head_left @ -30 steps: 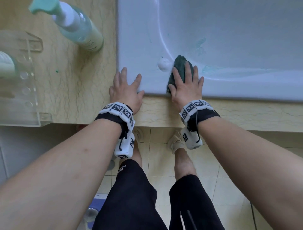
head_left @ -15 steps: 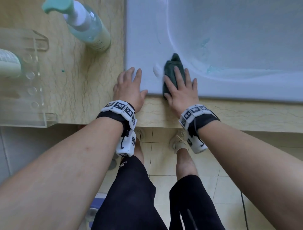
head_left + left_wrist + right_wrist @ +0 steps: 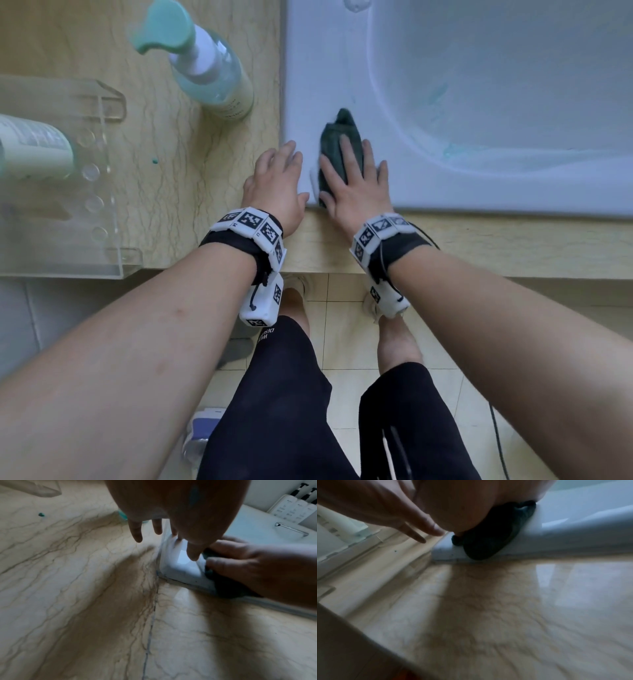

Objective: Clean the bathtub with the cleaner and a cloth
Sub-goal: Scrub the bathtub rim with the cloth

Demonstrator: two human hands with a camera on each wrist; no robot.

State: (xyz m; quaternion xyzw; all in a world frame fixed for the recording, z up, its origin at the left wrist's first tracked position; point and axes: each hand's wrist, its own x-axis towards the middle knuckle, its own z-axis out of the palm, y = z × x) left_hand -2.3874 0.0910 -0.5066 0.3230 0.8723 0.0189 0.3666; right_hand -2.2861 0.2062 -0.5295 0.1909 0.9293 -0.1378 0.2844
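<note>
A dark green cloth [image 3: 337, 137] lies on the near left corner of the white bathtub's rim [image 3: 479, 192]. My right hand [image 3: 354, 178] presses flat on it with straight fingers, and the cloth's tip sticks out beyond them. In the right wrist view the cloth [image 3: 488, 540] hangs over the rim's [image 3: 556, 534] outer edge. My left hand [image 3: 277, 181] rests flat and empty beside it, across the marble ledge [image 3: 205, 171] and the tub corner [image 3: 181, 566]. The cleaner, a clear pump bottle [image 3: 215, 75] with a teal head, stands on the ledge to the far left of the tub.
A clear acrylic rack [image 3: 102, 205] holding another bottle [image 3: 30, 147] sits on the ledge at left. Teal cleaner streaks [image 3: 438, 92] mark the tub's inner wall, and a teal drop [image 3: 154, 160] lies on the marble. My legs stand on the tiled floor [image 3: 346, 342] below.
My right hand slid the cloth left along the rim, over the white foam blob, until it sits close beside my left hand. The left hand stayed put.
</note>
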